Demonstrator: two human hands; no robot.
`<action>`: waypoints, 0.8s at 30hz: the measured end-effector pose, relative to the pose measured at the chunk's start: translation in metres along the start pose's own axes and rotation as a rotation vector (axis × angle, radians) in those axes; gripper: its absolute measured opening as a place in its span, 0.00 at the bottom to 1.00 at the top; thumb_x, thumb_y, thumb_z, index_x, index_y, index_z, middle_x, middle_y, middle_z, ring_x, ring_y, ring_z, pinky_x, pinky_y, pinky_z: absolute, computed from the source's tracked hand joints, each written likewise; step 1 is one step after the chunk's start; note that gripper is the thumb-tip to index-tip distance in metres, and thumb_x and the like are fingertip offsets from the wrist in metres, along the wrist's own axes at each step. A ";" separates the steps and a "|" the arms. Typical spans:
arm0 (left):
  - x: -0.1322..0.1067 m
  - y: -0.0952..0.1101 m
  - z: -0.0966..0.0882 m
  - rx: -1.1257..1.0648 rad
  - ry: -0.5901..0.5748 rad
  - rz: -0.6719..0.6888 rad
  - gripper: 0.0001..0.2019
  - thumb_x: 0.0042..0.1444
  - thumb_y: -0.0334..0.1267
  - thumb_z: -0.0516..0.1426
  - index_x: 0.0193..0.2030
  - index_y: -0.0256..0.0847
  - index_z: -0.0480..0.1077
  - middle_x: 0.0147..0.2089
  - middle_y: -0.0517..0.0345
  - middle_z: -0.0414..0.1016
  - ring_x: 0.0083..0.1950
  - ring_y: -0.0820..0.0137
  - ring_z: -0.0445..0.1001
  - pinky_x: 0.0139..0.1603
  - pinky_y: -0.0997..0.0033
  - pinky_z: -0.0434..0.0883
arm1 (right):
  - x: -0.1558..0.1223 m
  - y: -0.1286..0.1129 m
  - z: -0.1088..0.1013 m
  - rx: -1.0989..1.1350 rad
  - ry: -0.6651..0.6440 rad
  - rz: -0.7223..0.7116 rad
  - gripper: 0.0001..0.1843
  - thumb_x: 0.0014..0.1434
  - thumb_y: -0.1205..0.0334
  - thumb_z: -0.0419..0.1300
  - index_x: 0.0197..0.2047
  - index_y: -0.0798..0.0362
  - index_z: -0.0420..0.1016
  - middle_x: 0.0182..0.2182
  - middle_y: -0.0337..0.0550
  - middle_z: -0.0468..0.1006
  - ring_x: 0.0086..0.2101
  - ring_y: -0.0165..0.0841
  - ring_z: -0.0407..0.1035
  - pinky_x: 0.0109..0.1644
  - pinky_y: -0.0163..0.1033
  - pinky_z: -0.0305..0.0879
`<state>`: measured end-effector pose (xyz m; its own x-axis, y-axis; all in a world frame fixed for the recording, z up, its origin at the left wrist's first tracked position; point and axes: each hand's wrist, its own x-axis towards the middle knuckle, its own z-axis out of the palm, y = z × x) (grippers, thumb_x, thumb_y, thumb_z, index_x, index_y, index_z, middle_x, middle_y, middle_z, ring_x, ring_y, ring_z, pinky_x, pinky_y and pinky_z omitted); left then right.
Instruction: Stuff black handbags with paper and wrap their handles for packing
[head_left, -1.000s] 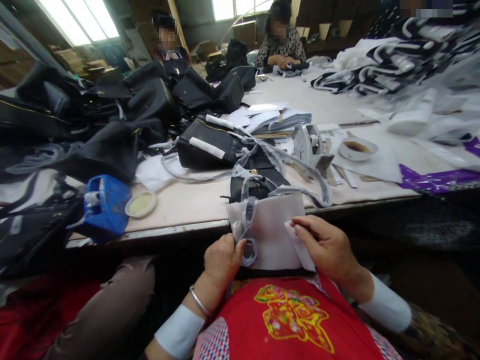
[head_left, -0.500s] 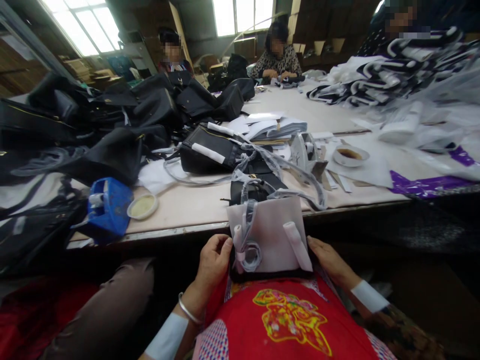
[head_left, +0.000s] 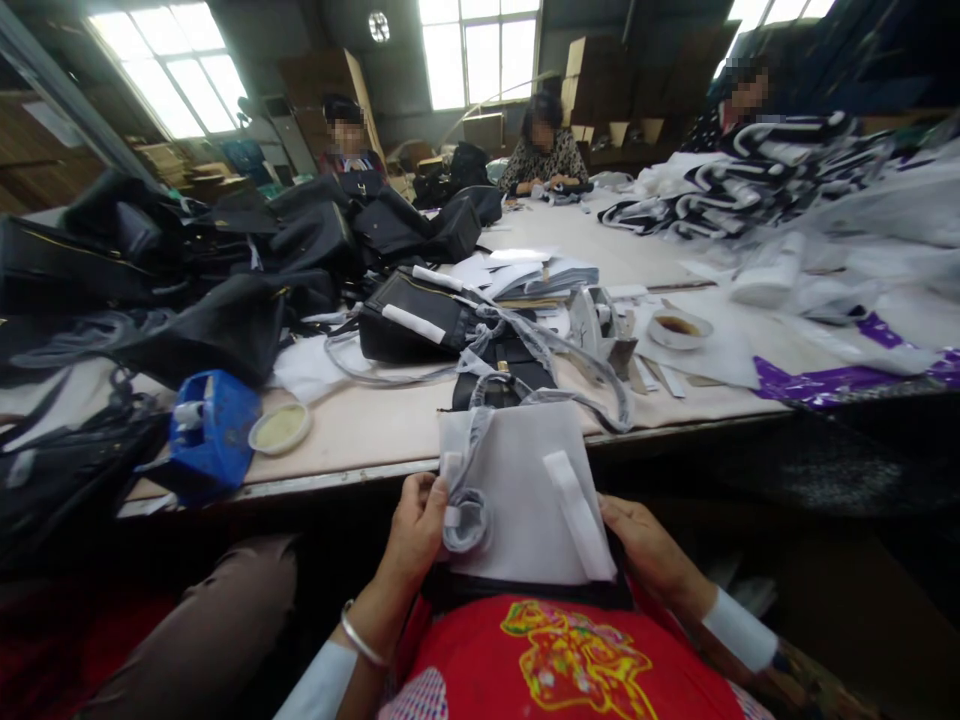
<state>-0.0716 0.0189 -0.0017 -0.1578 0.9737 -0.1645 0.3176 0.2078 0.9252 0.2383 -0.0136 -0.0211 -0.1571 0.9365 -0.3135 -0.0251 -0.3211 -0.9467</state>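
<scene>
A black handbag point(head_left: 525, 594) lies tilted between my lap and the table edge, mostly covered by a whitish packing sheet point(head_left: 521, 500). My left hand point(head_left: 415, 525) is closed on the left side, thumb on top, beside a coiled plastic-wrapped strap point(head_left: 466, 522). On the opposite side my right hand point(head_left: 651, 545) grips the edge, its fingertips hidden behind. Close to it, a white wrapped handle point(head_left: 577, 515) lies over the sheet. Just beyond, a black piece with a gold clasp point(head_left: 504, 372) rests on the table; whether it joins the bag, I cannot tell.
Left stand a blue tape dispenser point(head_left: 211, 435), a tape roll point(head_left: 280, 428) and heaped black bags point(head_left: 225, 320). Another black bag point(head_left: 416, 315), stacked papers point(head_left: 551, 275), a grey dispenser point(head_left: 596, 320) and brown tape point(head_left: 679, 328) lie ahead. Several people sit across the table.
The sheet-covered bag and both hands appear slightly further left, and the view has tilted up a little. Both hands still hold the bag's sides; the sheet now covers more of its left side.
</scene>
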 end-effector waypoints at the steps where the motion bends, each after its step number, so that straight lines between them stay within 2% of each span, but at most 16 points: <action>1: 0.001 0.003 -0.004 0.002 -0.011 -0.009 0.26 0.60 0.62 0.54 0.47 0.39 0.67 0.38 0.51 0.79 0.38 0.61 0.80 0.38 0.63 0.75 | -0.002 0.000 0.003 0.010 0.004 -0.004 0.30 0.63 0.36 0.56 0.44 0.56 0.83 0.32 0.47 0.81 0.35 0.41 0.73 0.41 0.44 0.71; 4: 0.000 0.005 -0.012 0.036 0.006 -0.036 0.27 0.58 0.64 0.55 0.46 0.39 0.69 0.35 0.52 0.80 0.34 0.61 0.79 0.35 0.63 0.75 | -0.001 0.002 0.006 -0.041 0.028 -0.028 0.33 0.63 0.34 0.55 0.37 0.58 0.82 0.28 0.45 0.79 0.31 0.39 0.71 0.36 0.42 0.69; 6: -0.002 0.005 -0.017 0.077 0.046 -0.029 0.27 0.57 0.64 0.55 0.44 0.39 0.71 0.34 0.52 0.81 0.35 0.59 0.80 0.36 0.61 0.76 | 0.005 -0.001 -0.001 -0.137 0.117 -0.083 0.33 0.65 0.35 0.52 0.37 0.58 0.80 0.30 0.47 0.79 0.32 0.39 0.72 0.36 0.43 0.70; 8: -0.002 0.008 -0.022 0.152 0.109 0.018 0.26 0.56 0.63 0.56 0.42 0.39 0.73 0.35 0.51 0.81 0.38 0.56 0.80 0.39 0.57 0.77 | 0.016 -0.011 -0.016 -0.287 0.311 -0.199 0.30 0.67 0.39 0.51 0.44 0.58 0.79 0.36 0.50 0.81 0.36 0.41 0.73 0.41 0.45 0.71; 10: -0.002 0.017 -0.028 0.249 0.220 0.112 0.22 0.55 0.60 0.58 0.41 0.41 0.73 0.38 0.51 0.80 0.40 0.55 0.80 0.44 0.54 0.77 | 0.029 -0.026 -0.034 -0.501 0.511 -0.370 0.24 0.67 0.47 0.53 0.54 0.57 0.76 0.45 0.54 0.79 0.43 0.43 0.74 0.49 0.48 0.71; 11: -0.001 0.024 -0.030 0.290 0.279 0.165 0.20 0.56 0.58 0.58 0.42 0.43 0.73 0.40 0.52 0.80 0.41 0.55 0.79 0.44 0.54 0.77 | 0.037 -0.033 -0.042 -0.635 0.565 -0.455 0.24 0.66 0.51 0.55 0.57 0.57 0.73 0.49 0.56 0.77 0.47 0.44 0.72 0.54 0.50 0.69; 13: 0.000 0.042 -0.030 0.323 0.332 0.298 0.16 0.57 0.53 0.58 0.44 0.45 0.72 0.45 0.53 0.78 0.40 0.59 0.78 0.43 0.57 0.78 | 0.054 -0.047 -0.056 -0.923 0.568 -0.563 0.25 0.62 0.59 0.59 0.61 0.58 0.71 0.56 0.61 0.72 0.56 0.48 0.67 0.61 0.53 0.63; 14: 0.001 0.053 -0.028 0.319 0.312 0.369 0.14 0.58 0.52 0.58 0.44 0.45 0.72 0.47 0.53 0.77 0.40 0.60 0.78 0.42 0.58 0.78 | 0.063 -0.052 -0.060 -1.058 0.540 -0.572 0.25 0.59 0.61 0.60 0.60 0.58 0.73 0.59 0.62 0.70 0.59 0.50 0.63 0.62 0.55 0.60; 16: 0.004 0.075 -0.019 0.280 0.213 0.513 0.12 0.60 0.48 0.58 0.43 0.44 0.72 0.48 0.52 0.75 0.41 0.62 0.77 0.42 0.61 0.78 | 0.077 -0.063 -0.063 -1.265 0.484 -0.538 0.18 0.57 0.65 0.62 0.51 0.56 0.79 0.61 0.61 0.70 0.62 0.53 0.59 0.63 0.59 0.56; 18: 0.007 0.098 -0.007 0.246 0.079 0.627 0.09 0.62 0.45 0.57 0.40 0.43 0.73 0.46 0.50 0.75 0.44 0.62 0.77 0.43 0.63 0.77 | 0.086 -0.078 -0.061 -1.352 0.490 -0.558 0.08 0.58 0.66 0.62 0.40 0.54 0.82 0.58 0.56 0.74 0.63 0.54 0.58 0.62 0.59 0.53; 19: 0.008 0.109 0.000 0.242 0.018 0.663 0.09 0.63 0.44 0.56 0.39 0.43 0.73 0.44 0.50 0.76 0.44 0.62 0.76 0.43 0.63 0.76 | 0.087 -0.089 -0.058 -1.358 0.515 -0.614 0.06 0.60 0.66 0.61 0.36 0.53 0.81 0.55 0.53 0.77 0.63 0.53 0.58 0.62 0.59 0.51; 22: 0.014 0.139 0.023 0.232 -0.153 0.689 0.10 0.63 0.44 0.56 0.36 0.42 0.75 0.37 0.51 0.76 0.40 0.63 0.75 0.43 0.62 0.75 | 0.081 -0.132 -0.041 -1.341 0.570 -0.858 0.08 0.62 0.66 0.59 0.35 0.52 0.80 0.40 0.49 0.83 0.59 0.50 0.63 0.63 0.57 0.46; 24: 0.017 0.154 0.040 0.137 -0.331 0.587 0.13 0.61 0.48 0.58 0.40 0.41 0.76 0.39 0.49 0.79 0.41 0.61 0.77 0.44 0.61 0.75 | 0.072 -0.161 -0.022 -1.390 0.517 -0.972 0.09 0.63 0.67 0.57 0.35 0.53 0.80 0.32 0.48 0.81 0.49 0.46 0.71 0.61 0.54 0.51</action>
<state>0.0116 0.0710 0.1244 0.3636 0.9015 0.2346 0.3819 -0.3739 0.8452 0.2524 0.1083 0.1077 -0.2916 0.7314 0.6164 0.9089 0.4128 -0.0598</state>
